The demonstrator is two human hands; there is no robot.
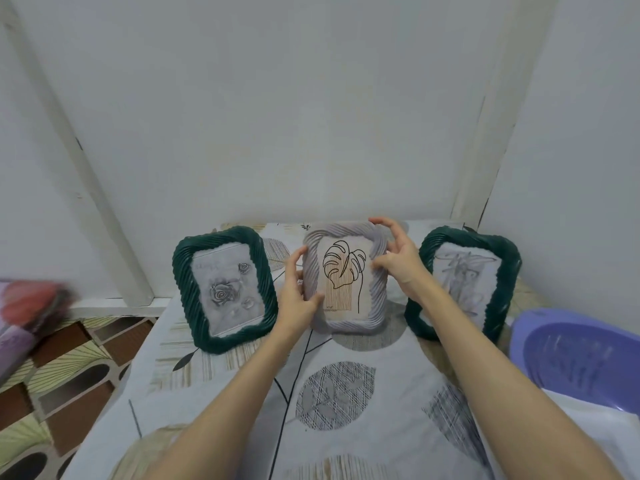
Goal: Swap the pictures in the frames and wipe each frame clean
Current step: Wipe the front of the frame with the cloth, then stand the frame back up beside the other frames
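Hands met at the grey frame (346,278), which stood upright at the centre of the picture on the leaf-patterned cloth (346,393). Left hand (298,299) gripped the frame's lower left edge, thumb laid over the front rim and fingers behind it. Right hand (398,258) held the upper right corner, fingers curled over the top edge and thumb against the inner right rim. Its picture was a line-drawn leaf (343,271). Left of centre, a dark green frame (183,271) with a rose picture (223,292) leaned back, standing apart from the grey frame. Right of centre stood a second dark green frame (509,271). A purple basin (519,334) occupied the lower right.
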